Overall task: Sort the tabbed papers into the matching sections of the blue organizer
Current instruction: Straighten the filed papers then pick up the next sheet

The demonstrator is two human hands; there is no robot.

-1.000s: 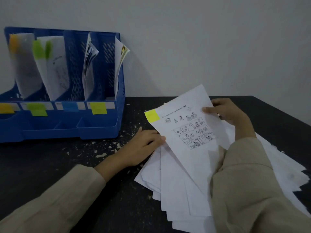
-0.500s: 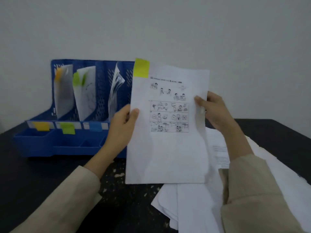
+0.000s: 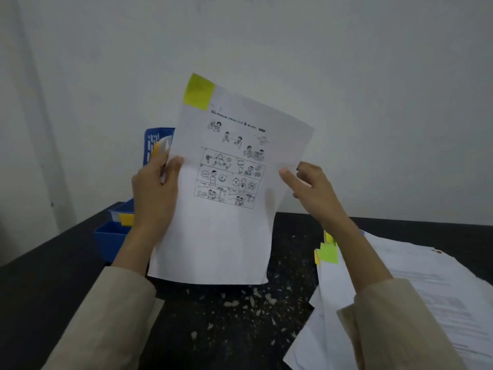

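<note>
A white worksheet (image 3: 221, 209) printed with cartoon panels is held upright in the air above the black table (image 3: 240, 329), a yellow sticky tab (image 3: 199, 92) at its top left corner. The left hand (image 3: 154, 193) grips its left edge, thumb curled over the front. The right hand (image 3: 312, 188) pinches the right edge, thumb on the front. Behind the sheet, mostly hidden, stands the blue organizer (image 3: 112, 236) with a yellow label (image 3: 126, 219) on its front. To the right lies a loose stack of papers (image 3: 426, 289) with green and yellow tabs (image 3: 327, 253). White flecks (image 3: 248, 300) dot the table.
</note>
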